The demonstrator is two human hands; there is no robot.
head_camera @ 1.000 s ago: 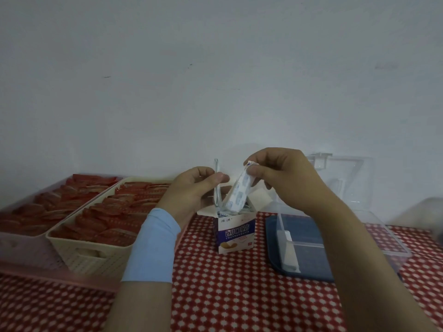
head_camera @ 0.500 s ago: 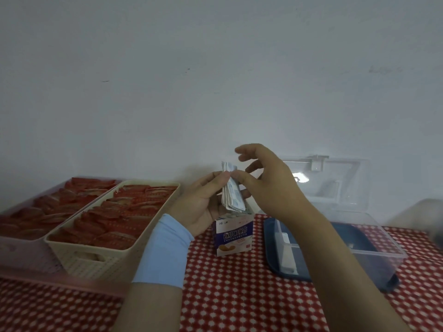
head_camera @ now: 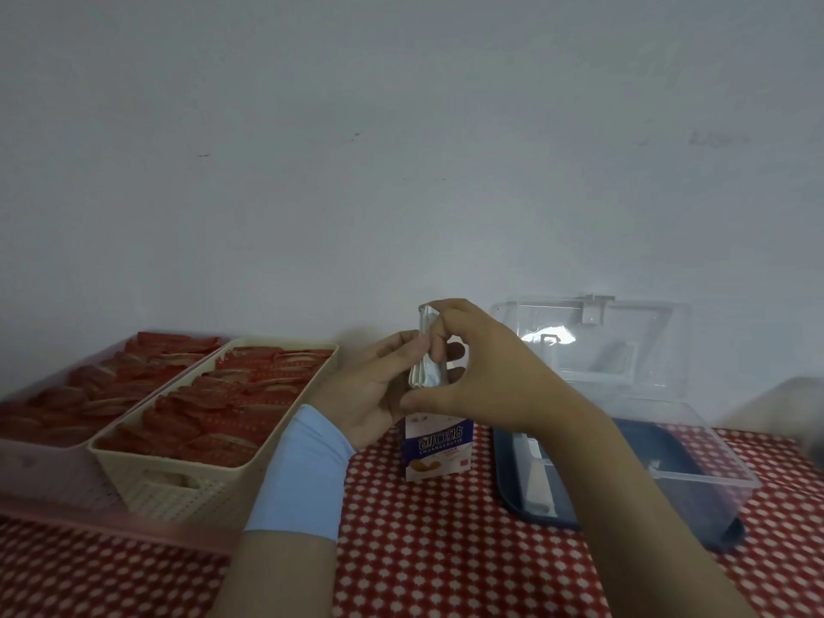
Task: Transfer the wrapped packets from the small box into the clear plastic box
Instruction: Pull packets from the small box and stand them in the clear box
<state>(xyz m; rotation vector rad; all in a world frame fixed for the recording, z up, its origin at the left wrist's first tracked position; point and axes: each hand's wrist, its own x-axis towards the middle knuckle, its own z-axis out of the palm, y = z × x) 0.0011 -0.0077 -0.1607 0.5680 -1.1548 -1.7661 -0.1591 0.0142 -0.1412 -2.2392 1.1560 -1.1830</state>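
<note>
Wrapped packets point(head_camera: 427, 363), a thin silvery stack whose count is unclear, stand upright just above the open top of the small box point(head_camera: 439, 448), with their long axis near vertical. In the head view, the left hand point(head_camera: 370, 390) has its grip closed on the stack's left face. The right hand point(head_camera: 490, 381) pinches the same stack, forefinger curled over the top and thumb near the bottom. The clear plastic box point(head_camera: 704, 506) sits on the checked surface point(head_camera: 446, 550) to the right of the small box, its lid point(head_camera: 624, 345) raised. That puts it on the right hand's side, so that hand is nearer. The coming move probably runs rightward and down over the box's rim.
</note>
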